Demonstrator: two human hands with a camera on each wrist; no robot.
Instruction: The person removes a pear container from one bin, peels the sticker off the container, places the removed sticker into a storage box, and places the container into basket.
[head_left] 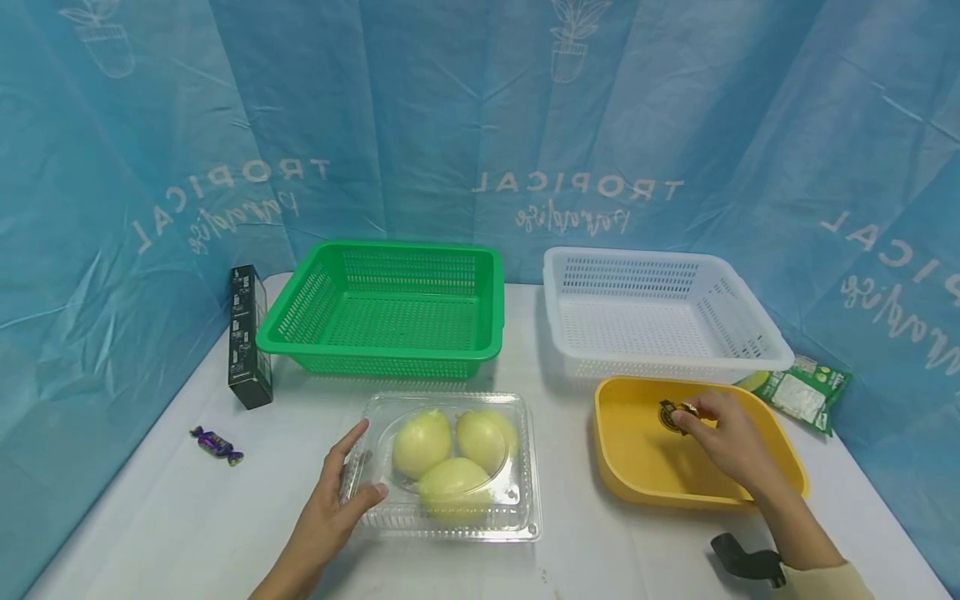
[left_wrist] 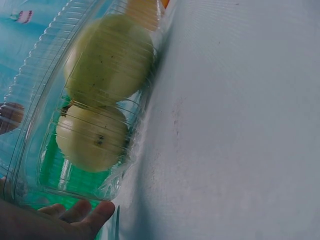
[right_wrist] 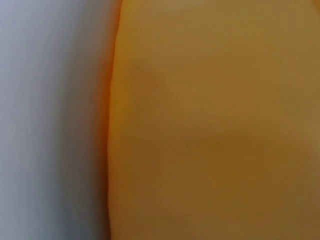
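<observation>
A clear plastic clamshell box with three round, pale yellow-green fruits inside lies at the front middle of the table. My left hand holds its left end, thumb over the lid and fingers along the side. In the left wrist view, fingertips show at the end of the box. My right hand reaches into the yellow basin, pinching a small black-and-gold wrapped candy between thumb and fingers. The right wrist view shows only blurred yellow basin wall, neither hand nor candy.
Behind stand a green basket and a white basket. Left are a tall black box and a purple wrapped candy. A green packet lies behind the basin, a black pipe-shaped object by the right forearm.
</observation>
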